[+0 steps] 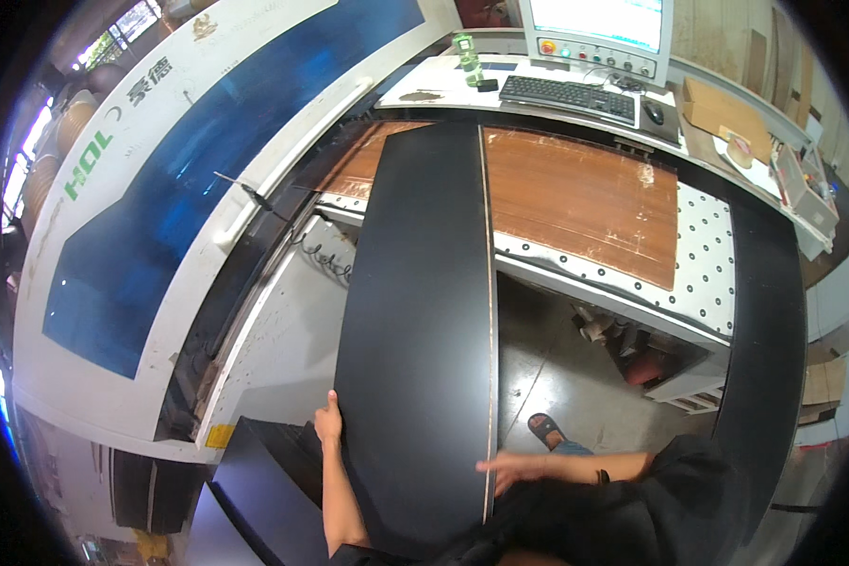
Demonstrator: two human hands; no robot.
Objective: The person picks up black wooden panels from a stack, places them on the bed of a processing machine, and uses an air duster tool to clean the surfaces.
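Panel: long, black, matte, pale right edge; reaching from the person to the brown board.
Left hand: fingers gripping the panel's left edge.
Right hand: fingers lying flat, released, touching the panel's right edge.

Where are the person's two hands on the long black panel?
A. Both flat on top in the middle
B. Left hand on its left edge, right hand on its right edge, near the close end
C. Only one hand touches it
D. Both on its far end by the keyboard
B: the left hand grips the left edge of the black panel, and the right hand lies against its pale right edge.
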